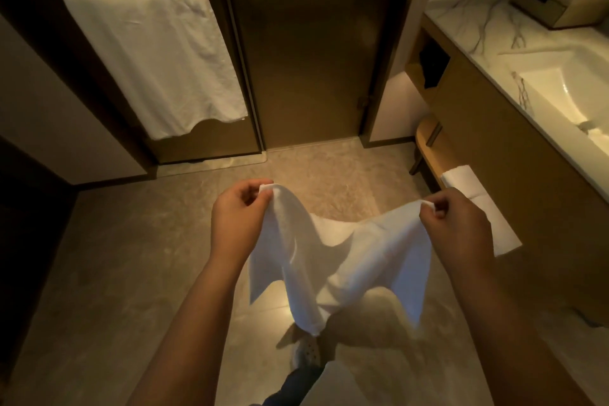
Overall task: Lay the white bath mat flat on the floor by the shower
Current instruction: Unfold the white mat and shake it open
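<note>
Left hand [239, 217]: fingers closed, pinching one top corner of the white bath mat [342, 260]. Right hand [456, 227]: likewise closed on the opposite corner. Mat hung slack between them above the floor [131, 257], sagging mid-edge, apparently held by two corners so it could open out before laying. Shower door [306, 69] at 12 o'clock; hanging towel [155, 59] at 10 o'clock; vanity [494, 128] at 2 o'clock.

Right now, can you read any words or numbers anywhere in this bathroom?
None: no readable text shows.
The white bath mat, the hanging towel and the folded towel look plain.
The box on the counter has a dark slot, no legible label.
</note>
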A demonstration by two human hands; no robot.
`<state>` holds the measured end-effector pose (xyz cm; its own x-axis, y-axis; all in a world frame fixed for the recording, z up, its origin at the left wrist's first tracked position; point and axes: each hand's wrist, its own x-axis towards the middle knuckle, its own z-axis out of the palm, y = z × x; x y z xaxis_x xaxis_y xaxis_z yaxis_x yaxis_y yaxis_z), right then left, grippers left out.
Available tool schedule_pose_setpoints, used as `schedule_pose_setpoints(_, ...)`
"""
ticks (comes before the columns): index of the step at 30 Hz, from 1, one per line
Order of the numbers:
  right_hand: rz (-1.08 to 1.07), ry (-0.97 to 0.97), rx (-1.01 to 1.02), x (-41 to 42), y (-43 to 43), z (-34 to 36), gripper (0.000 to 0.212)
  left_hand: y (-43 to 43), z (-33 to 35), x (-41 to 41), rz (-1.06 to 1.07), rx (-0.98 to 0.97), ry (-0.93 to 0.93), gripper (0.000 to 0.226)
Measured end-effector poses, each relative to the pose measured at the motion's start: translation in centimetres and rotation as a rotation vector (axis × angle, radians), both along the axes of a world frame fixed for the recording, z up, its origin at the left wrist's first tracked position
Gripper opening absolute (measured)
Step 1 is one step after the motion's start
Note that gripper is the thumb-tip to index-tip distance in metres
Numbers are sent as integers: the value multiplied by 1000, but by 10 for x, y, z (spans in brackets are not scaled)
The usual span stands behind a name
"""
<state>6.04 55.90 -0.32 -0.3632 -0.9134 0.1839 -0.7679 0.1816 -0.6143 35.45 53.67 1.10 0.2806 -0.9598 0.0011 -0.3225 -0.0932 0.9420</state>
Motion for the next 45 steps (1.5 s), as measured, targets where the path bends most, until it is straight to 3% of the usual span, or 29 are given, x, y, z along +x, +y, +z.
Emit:
schedule_pose_setpoints(15, 3, -50, 83, -29, -111, -17, 14, -122, -10, -35, 25, 36, -29, 16)
schedule_pose_setpoints(31, 225, -75, 51, -121, -288, -24, 8, -232, 2, -132, 228, -5, -89, 14)
schedule_pose_setpoints(45, 253, -104, 107, -97, -373, -27, 12, -312, -8, -116, 255, 41, -104, 19)
